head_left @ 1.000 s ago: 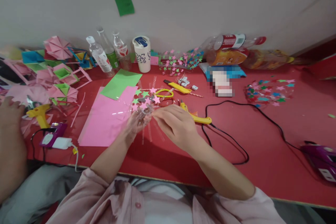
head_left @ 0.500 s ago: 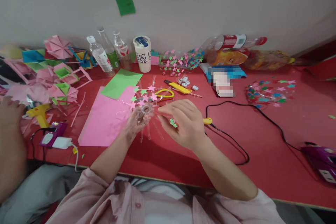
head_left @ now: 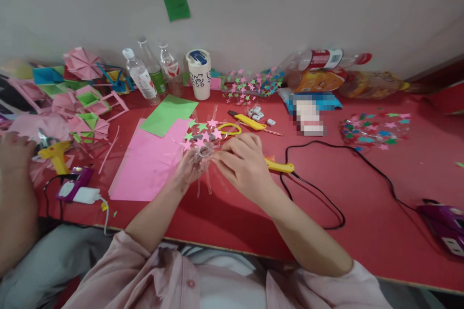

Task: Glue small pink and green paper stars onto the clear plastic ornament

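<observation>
My left hand [head_left: 188, 170] is closed around the neck of a cut clear plastic bottle [head_left: 203, 150]. Its mouth points toward me, and thin clear strips fan out from it, several with pink and green star stickers [head_left: 212, 123] on the far side. Beside the bottle's mouth my right hand [head_left: 243, 166] has thumb and fingers pinched together at one of the strips. What exactly lies between those fingertips is too small to make out. A yellow-handled glue gun [head_left: 282, 166] lies partly hidden behind my right hand. Beyond the bottle are yellow-handled scissors [head_left: 234, 129] and a yellow utility knife [head_left: 250, 121].
Pink paper [head_left: 136, 178] and green paper [head_left: 169, 115] lie left of the bottle. Bottles and a white cup [head_left: 200, 82] stand along the wall. A black cord [head_left: 369, 166] crosses the right side. Another person's hand [head_left: 16, 157] rests at far left, near a second yellow glue gun [head_left: 56, 154].
My right hand has come left and closer to the bottle's mouth, its fingers closing together. More of the glue gun behind it now shows. My left hand still holds the bottle.
</observation>
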`<action>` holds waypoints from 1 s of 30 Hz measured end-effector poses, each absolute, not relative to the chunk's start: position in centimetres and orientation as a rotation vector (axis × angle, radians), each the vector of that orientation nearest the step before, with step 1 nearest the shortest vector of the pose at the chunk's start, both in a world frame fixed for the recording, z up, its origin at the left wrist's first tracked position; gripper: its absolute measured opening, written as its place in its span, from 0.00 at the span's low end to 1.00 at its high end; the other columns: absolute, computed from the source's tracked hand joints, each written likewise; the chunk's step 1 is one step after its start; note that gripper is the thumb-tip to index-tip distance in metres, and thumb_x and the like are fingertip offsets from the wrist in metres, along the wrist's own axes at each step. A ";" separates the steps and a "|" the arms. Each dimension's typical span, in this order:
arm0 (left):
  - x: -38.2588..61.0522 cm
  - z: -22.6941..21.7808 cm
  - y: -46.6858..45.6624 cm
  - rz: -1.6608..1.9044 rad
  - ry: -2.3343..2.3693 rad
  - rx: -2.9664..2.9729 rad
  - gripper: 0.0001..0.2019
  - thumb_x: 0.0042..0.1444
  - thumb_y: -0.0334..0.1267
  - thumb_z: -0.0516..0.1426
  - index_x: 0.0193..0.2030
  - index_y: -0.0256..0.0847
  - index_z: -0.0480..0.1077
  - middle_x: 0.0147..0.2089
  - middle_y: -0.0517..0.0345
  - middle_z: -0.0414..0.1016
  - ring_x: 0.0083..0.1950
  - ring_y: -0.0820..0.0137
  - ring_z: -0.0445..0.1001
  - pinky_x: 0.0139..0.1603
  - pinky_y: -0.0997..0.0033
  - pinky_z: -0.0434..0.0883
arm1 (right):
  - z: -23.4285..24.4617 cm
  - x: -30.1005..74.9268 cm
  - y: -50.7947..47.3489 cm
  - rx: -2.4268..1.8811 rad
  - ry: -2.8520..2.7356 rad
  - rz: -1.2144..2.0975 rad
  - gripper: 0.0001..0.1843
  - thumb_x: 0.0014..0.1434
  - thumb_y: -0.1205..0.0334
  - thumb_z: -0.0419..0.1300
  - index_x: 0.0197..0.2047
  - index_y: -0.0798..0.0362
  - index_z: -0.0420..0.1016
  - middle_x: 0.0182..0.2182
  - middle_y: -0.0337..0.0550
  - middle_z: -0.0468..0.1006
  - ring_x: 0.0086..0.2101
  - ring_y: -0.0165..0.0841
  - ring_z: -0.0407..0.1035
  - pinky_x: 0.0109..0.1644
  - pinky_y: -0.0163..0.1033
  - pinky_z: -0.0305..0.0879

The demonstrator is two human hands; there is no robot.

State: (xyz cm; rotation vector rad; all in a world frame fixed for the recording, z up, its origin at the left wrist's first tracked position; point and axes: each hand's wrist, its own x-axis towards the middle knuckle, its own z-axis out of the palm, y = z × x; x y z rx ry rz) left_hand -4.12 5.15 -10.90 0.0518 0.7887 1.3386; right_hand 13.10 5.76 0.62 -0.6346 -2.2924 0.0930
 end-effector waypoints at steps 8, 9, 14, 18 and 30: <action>-3.4 -11.2 5.0 1.275 0.848 0.025 0.17 0.62 0.43 0.55 0.55 0.39 0.66 0.56 0.48 0.69 0.52 0.64 0.72 0.51 0.55 0.73 | 0.7 13.4 5.9 -0.636 -2.255 0.027 0.09 0.62 0.66 0.57 0.32 0.49 0.76 0.26 0.37 0.69 0.34 0.33 0.58 0.42 0.44 0.51; -3.4 -11.2 5.0 1.274 0.846 0.027 0.17 0.62 0.44 0.55 0.55 0.39 0.66 0.56 0.49 0.69 0.52 0.64 0.72 0.51 0.55 0.73 | 0.8 13.4 5.9 -0.640 -2.268 0.029 0.10 0.63 0.65 0.56 0.31 0.49 0.75 0.26 0.37 0.69 0.34 0.33 0.58 0.42 0.44 0.51; -3.6 -10.4 5.1 1.304 0.805 0.055 0.08 0.62 0.35 0.52 0.41 0.38 0.72 0.34 0.56 0.75 0.31 0.75 0.73 0.28 0.80 0.71 | 1.3 13.4 5.6 -0.663 -2.369 0.095 0.09 0.63 0.63 0.56 0.33 0.50 0.76 0.29 0.39 0.73 0.36 0.34 0.57 0.45 0.44 0.51; -3.4 -9.2 5.2 1.346 0.759 0.088 0.09 0.61 0.32 0.51 0.35 0.39 0.72 0.25 0.59 0.73 0.24 0.77 0.70 0.22 0.83 0.67 | 1.6 13.5 5.4 -0.664 -2.359 0.138 0.07 0.62 0.62 0.58 0.35 0.51 0.77 0.30 0.40 0.73 0.36 0.34 0.58 0.47 0.45 0.53; -3.6 -9.5 5.3 1.349 0.689 0.152 0.06 0.56 0.33 0.54 0.36 0.37 0.73 0.27 0.58 0.75 0.22 0.79 0.67 0.19 0.85 0.65 | 2.1 14.0 5.5 -0.637 -2.270 0.138 0.03 0.59 0.62 0.60 0.37 0.49 0.75 0.34 0.41 0.74 0.39 0.35 0.64 0.51 0.48 0.58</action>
